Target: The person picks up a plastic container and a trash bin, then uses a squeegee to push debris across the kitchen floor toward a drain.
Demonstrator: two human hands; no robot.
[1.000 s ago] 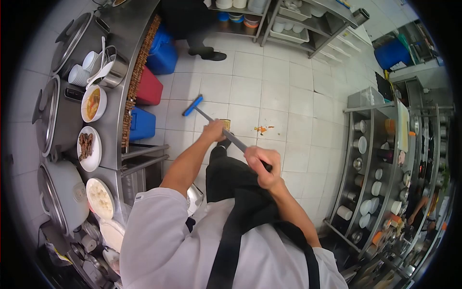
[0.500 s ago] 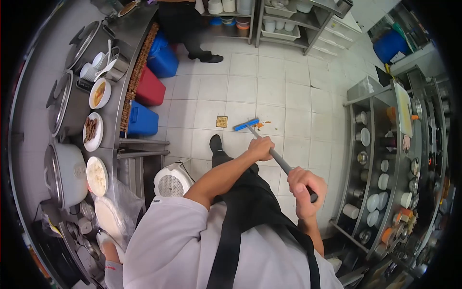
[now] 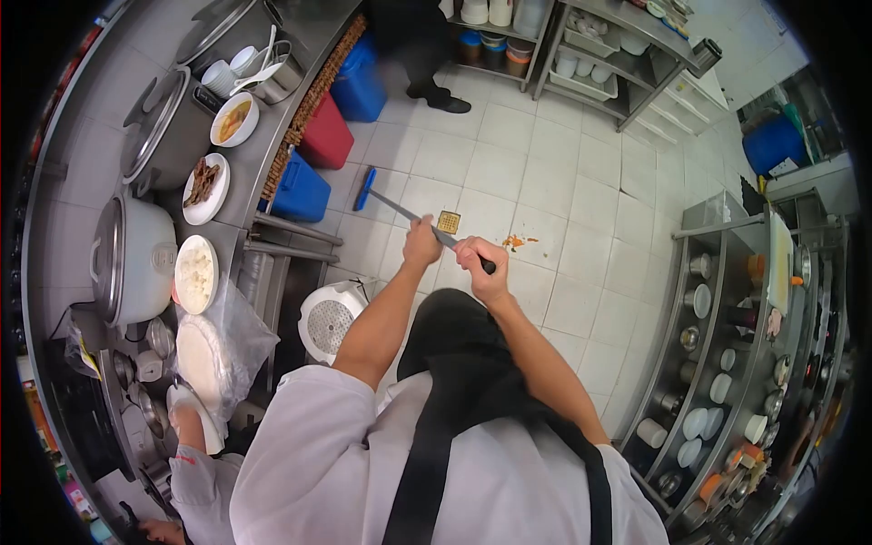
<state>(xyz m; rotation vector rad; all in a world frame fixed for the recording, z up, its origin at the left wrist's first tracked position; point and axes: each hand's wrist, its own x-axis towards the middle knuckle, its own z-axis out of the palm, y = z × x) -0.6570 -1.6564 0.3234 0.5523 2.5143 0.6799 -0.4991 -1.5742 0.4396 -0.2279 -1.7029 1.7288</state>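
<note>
"What's on your L?"

"Co-worker's hand point(image 3: 188, 423) at a white plate point(image 3: 211, 434), then a dish point(image 3: 206, 189) of brown food on the steel counter point(image 3: 250, 171), blue bin point(image 3: 302, 193) next."

"And the squeegee point(image 3: 391, 204)?"

"Blue head point(image 3: 365, 189) down by the floor tiles point(image 3: 451, 151), nr the bin. My L hand point(image 3: 421, 243)'s wrapped round mid-shaft, floor drain point(image 3: 449, 222) just beside it in view."

"R hand point(image 3: 477, 254)?"

"Fingers curled tight round the shaft nr its blk end point(image 3: 490, 267). Past that, orange scraps point(image 3: 519, 242) on the floor, well apart from the head; far R, metal rack point(image 3: 722, 227) w/ bowls point(image 3: 695, 422)."
</note>
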